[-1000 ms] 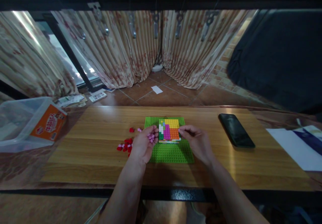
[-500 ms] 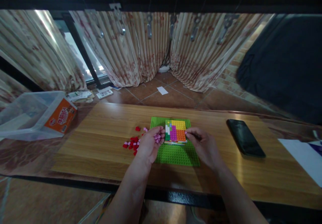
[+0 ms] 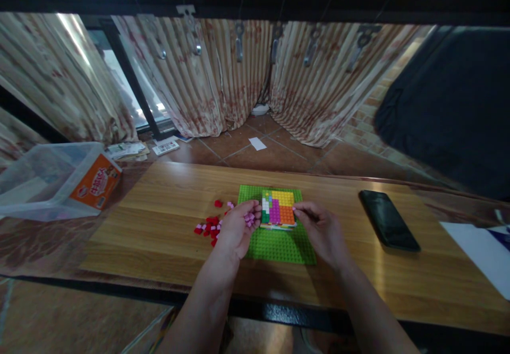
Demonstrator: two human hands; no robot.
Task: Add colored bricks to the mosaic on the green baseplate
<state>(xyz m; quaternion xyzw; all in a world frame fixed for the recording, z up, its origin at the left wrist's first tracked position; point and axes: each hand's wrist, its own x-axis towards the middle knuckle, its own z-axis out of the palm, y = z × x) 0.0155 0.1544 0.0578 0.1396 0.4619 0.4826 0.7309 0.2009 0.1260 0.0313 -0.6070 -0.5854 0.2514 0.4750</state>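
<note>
A green studded baseplate [image 3: 281,250] lies on the wooden table with a multicoloured block of toy bricks [image 3: 274,210] on it, its top yellow, orange, magenta, white, green and blue. My left hand [image 3: 237,232] is cupped palm up at the block's left side, holding several small pink bricks [image 3: 249,218]. At the block's right edge, the thumb and forefinger of my right hand [image 3: 322,229] are closed in a pinch on a tiny pink brick [image 3: 294,210], mostly covered by the fingertips. Loose red and pink bricks [image 3: 209,226] lie left of my left hand, partly hidden by it.
A black phone [image 3: 388,220] lies on the wooden table [image 3: 159,226] to the right, with white paper [image 3: 474,253] beyond it. Off the table's left end stands a clear plastic bin [image 3: 51,184] with an orange label. Curtains [image 3: 223,78] hang behind.
The view has shifted very slightly. Both hands keep nearly the same place and grip, and the brick block looks unchanged.
</note>
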